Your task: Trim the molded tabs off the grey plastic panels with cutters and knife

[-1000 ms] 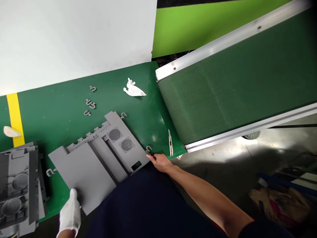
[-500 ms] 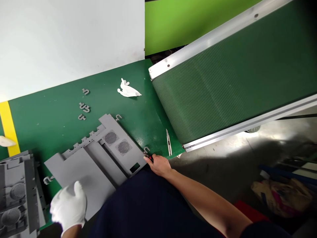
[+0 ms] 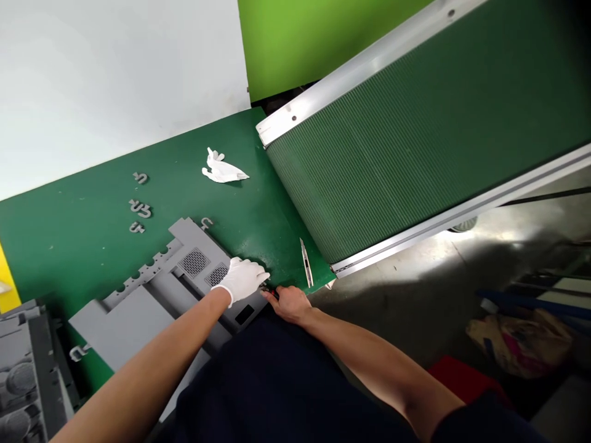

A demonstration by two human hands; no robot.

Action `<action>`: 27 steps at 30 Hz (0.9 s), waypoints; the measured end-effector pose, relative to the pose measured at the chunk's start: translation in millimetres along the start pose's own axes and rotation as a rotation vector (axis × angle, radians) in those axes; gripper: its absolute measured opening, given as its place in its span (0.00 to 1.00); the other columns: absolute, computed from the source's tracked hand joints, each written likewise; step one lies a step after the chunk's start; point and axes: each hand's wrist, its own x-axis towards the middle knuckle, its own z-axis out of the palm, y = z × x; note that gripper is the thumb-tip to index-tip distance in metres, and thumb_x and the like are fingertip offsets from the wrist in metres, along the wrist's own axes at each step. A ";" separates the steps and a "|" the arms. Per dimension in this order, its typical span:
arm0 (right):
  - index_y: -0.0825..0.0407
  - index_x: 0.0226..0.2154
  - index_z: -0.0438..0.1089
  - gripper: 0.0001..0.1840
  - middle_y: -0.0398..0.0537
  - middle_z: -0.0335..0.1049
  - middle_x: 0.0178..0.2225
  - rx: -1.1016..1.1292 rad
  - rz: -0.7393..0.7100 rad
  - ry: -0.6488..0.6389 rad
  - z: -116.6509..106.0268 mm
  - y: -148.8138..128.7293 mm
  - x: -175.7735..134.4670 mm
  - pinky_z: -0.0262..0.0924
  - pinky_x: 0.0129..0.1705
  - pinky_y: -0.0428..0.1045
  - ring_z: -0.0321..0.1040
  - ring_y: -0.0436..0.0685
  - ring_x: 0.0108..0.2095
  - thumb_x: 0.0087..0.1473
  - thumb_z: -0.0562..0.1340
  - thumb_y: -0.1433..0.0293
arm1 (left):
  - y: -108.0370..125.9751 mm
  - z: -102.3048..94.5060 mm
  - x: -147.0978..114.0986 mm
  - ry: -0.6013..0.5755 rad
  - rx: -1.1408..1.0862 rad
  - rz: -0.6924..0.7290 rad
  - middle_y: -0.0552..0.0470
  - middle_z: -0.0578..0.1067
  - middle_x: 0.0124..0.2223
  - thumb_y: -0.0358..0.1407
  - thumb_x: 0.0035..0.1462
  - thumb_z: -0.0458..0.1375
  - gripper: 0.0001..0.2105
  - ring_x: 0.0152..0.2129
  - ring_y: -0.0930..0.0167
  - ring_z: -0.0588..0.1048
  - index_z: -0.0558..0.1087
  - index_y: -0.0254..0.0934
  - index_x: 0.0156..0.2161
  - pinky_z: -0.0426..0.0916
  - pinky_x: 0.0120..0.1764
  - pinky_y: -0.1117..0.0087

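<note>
A large grey plastic panel [image 3: 124,326] with two round-edged grilles lies against my dark-clothed body on the green bench. My left hand [image 3: 244,280], in a white glove, reaches across to its right corner. Its fingers are closed around the small hook-shaped grey tab there, which they mostly cover. Beside it my bare right hand [image 3: 292,304] grips red-handled pliers [image 3: 273,291], largely hidden, with the jaws at that same corner. Similar hooked tabs stick out at the panel's top corner [image 3: 206,223] and left corner [image 3: 79,352].
Several loose hooked grey pieces [image 3: 140,209] and a crumpled white glove [image 3: 224,168] lie on the green bench [image 3: 92,240]. A utility knife [image 3: 306,263] is near the right edge. More grey parts [image 3: 28,375] are stacked at left. A green conveyor belt [image 3: 392,135] slopes away at right.
My left hand has swung from the panel's lower left over to its right corner and closed on the hooked tab. My right hand stays there with the pliers. The view has shifted slightly right.
</note>
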 end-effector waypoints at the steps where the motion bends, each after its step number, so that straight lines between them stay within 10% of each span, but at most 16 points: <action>1: 0.53 0.48 0.78 0.50 0.65 0.81 0.44 0.009 -0.005 -0.004 -0.3 0.1 0.6 0.69 0.49 0.60 0.79 0.70 0.47 0.62 0.38 0.34 | -3.2 0.2 0.1 -0.018 0.005 0.006 0.41 0.83 0.41 0.44 0.70 0.48 0.21 0.42 0.58 0.78 0.81 0.36 0.37 0.59 0.51 0.51; 16: 0.52 0.45 0.74 0.43 0.62 0.80 0.45 0.041 -0.073 0.001 -24.7 28.1 1.7 0.64 0.51 0.58 0.76 0.69 0.49 0.64 0.42 0.36 | -1.4 -12.2 1.4 0.047 -0.328 -0.097 0.48 0.81 0.36 0.46 0.68 0.49 0.19 0.38 0.62 0.77 0.77 0.37 0.34 0.63 0.48 0.58; 22: 0.50 0.38 0.71 0.36 0.56 0.80 0.40 0.184 -0.051 0.045 -25.6 26.4 -10.9 0.64 0.44 0.51 0.77 0.62 0.43 0.67 0.43 0.40 | -25.8 -43.2 -26.8 0.400 -0.886 -0.275 0.49 0.83 0.43 0.54 0.62 0.58 0.20 0.44 0.61 0.78 0.80 0.38 0.40 0.68 0.50 0.65; 27: 0.48 0.35 0.70 0.34 0.52 0.80 0.36 0.341 -0.051 0.065 -21.5 22.1 -14.8 0.66 0.43 0.52 0.78 0.60 0.39 0.69 0.42 0.43 | -90.1 -59.5 -68.4 0.708 -1.238 -0.537 0.47 0.82 0.39 0.56 0.53 0.66 0.24 0.41 0.64 0.79 0.79 0.35 0.42 0.71 0.48 0.65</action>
